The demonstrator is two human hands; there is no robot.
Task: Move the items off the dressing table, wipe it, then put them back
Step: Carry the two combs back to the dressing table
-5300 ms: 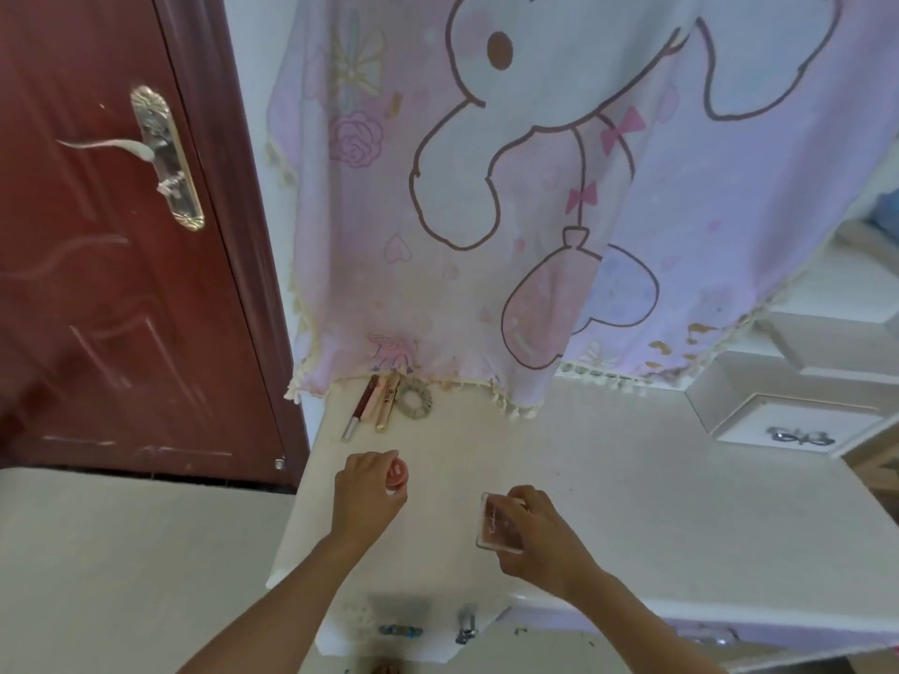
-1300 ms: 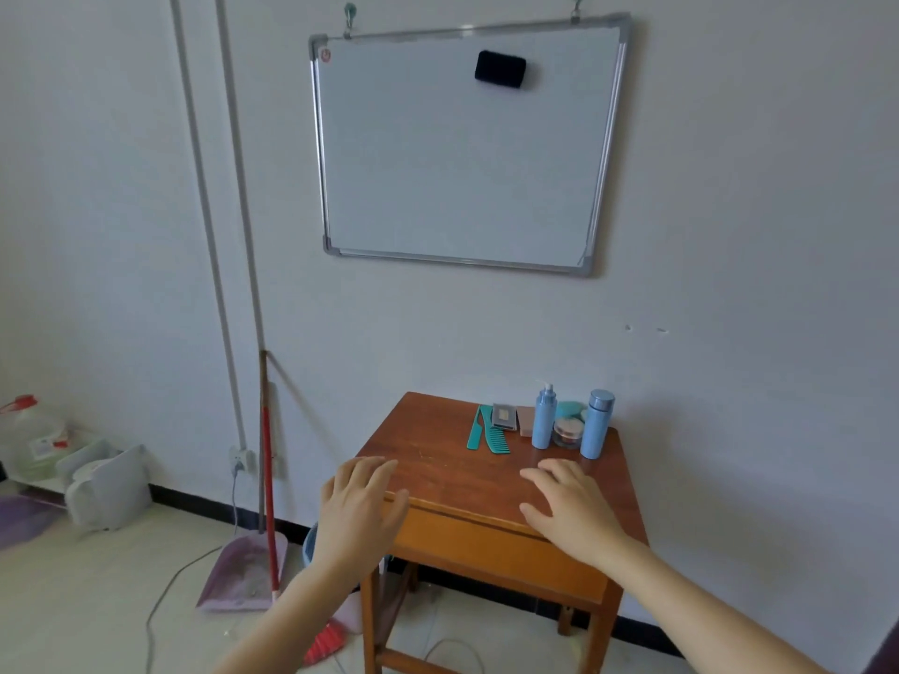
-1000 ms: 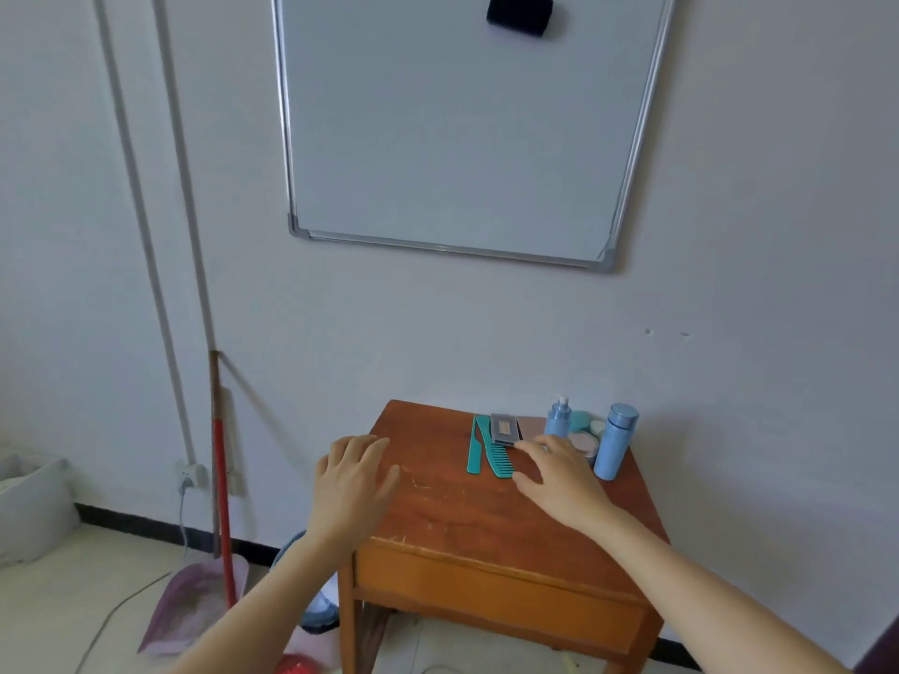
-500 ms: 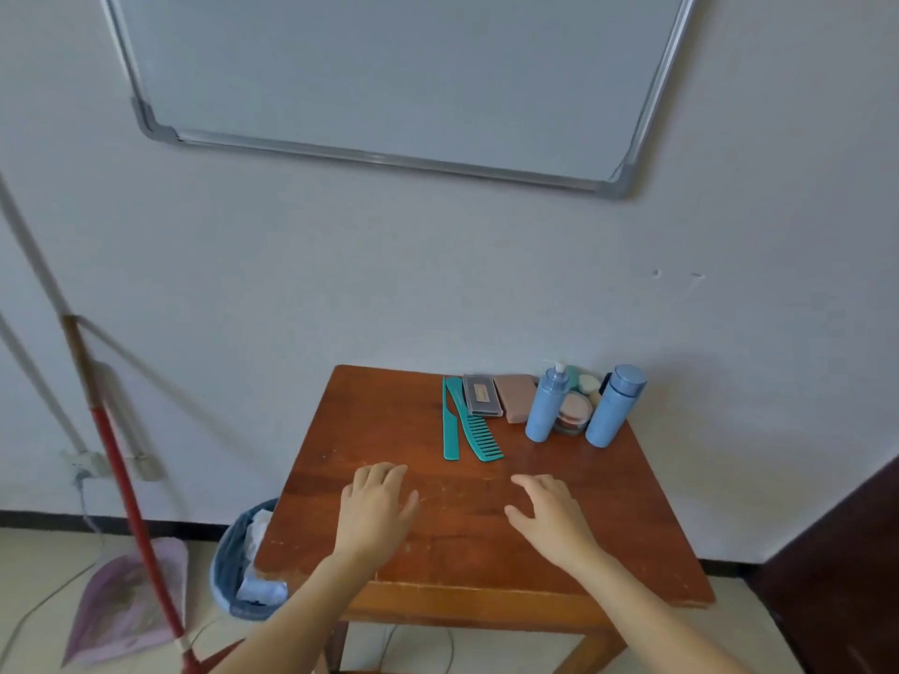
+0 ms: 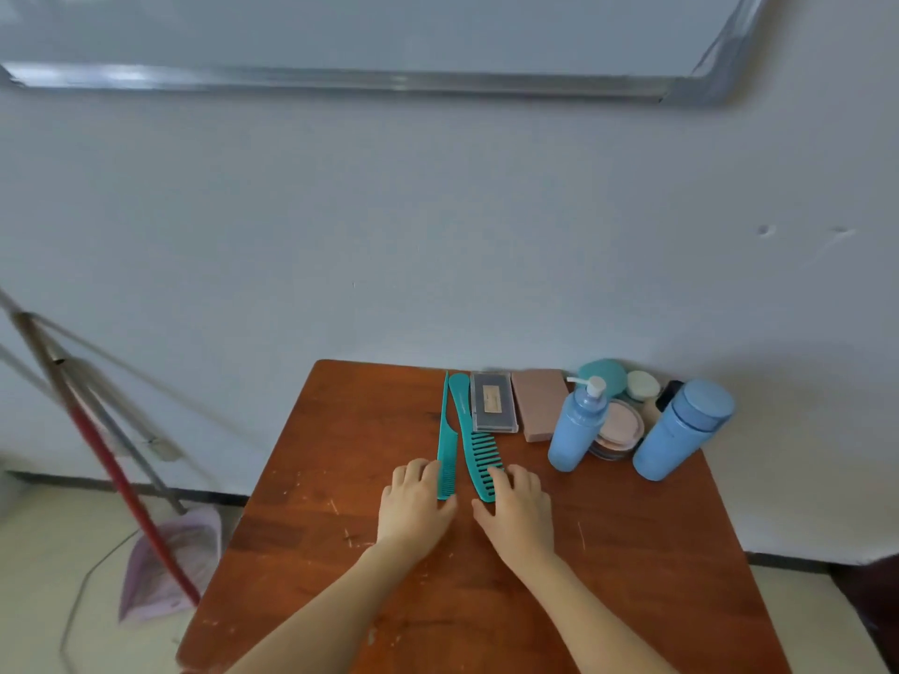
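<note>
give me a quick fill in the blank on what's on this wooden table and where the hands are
1. The two teal plastic combs lie ____ of the grey rectangular case.
2. The left hand touches the teal ____-tail comb.
3. The blue pump bottle stands ____ on the brown wooden table.
4. The right hand rests on the ____-tooth comb.

Missing: left; rat; upright; wide

Tbl (image 5: pixel 311 503) left half free; bottles (image 5: pixel 579 425) crowd back-right.
</note>
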